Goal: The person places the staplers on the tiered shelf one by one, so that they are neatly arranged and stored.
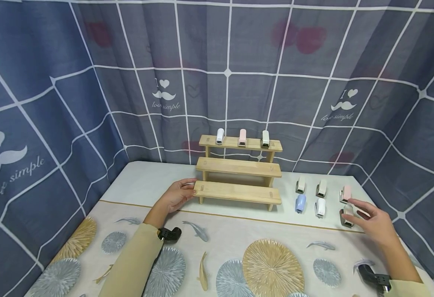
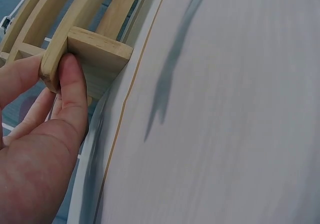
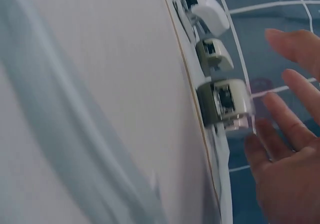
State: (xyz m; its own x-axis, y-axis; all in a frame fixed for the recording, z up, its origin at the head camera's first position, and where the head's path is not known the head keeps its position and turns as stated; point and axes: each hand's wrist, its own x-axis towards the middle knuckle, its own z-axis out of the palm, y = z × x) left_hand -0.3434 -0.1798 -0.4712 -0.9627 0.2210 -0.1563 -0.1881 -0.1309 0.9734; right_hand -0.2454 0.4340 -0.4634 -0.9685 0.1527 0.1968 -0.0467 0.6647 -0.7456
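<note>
stapler (image 3: 231, 100) beside right hand (image 1: 376, 222), shelf (image 1: 238, 167) pinched by left hand (image 1: 177, 196)

The stepped rack (image 1: 235, 192) is pale wood, smooth, with visible grain and a soft satin look. On its top step, the three staplers (image 1: 242, 137) look like smooth plastic. Right of the rack, the blue stapler (image 1: 300, 203) and white stapler (image 1: 320, 207) have glossy, plastic-looking shells. Behind the rack hangs a matt, creased cloth curtain (image 1: 254, 99). In front, the bench cover (image 1: 232, 237) looks smooth and matt.
</note>
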